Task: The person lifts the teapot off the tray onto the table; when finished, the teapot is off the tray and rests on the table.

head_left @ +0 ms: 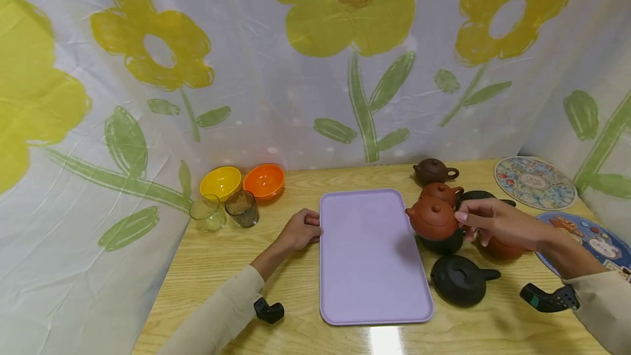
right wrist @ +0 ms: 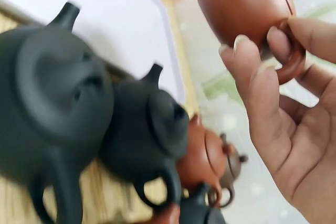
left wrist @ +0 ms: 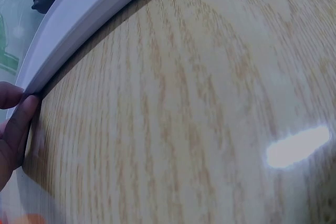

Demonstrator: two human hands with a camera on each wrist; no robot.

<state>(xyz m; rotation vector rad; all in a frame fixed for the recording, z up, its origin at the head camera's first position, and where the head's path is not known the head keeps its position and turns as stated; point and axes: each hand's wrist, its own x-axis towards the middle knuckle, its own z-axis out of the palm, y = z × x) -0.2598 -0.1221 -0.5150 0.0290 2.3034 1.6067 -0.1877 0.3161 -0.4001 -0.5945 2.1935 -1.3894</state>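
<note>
My right hand [head_left: 503, 222] pinches the loop handle of a reddish-brown clay teapot [head_left: 432, 221], held up over the other teapots near the tray's right edge. In the right wrist view, fingers and thumb curl round that handle, with the teapot's round body [right wrist: 244, 6] tilted. A lilac rectangular tray [head_left: 372, 262] lies flat on the table. At the tray's left side, my left hand [head_left: 300, 232] grips the rim; the left wrist view shows the fingertips on both sides of the tray's edge [left wrist: 89, 30].
Right of the tray stand a black teapot [head_left: 458, 281], a smaller reddish teapot [head_left: 440, 193], a dark brown teapot [head_left: 432, 171] and others partly hidden. Two round patterned mats [head_left: 534, 182] lie farther right. Yellow [head_left: 221, 181] and orange bowls [head_left: 264, 182] and two glasses [head_left: 242, 210] stand back left.
</note>
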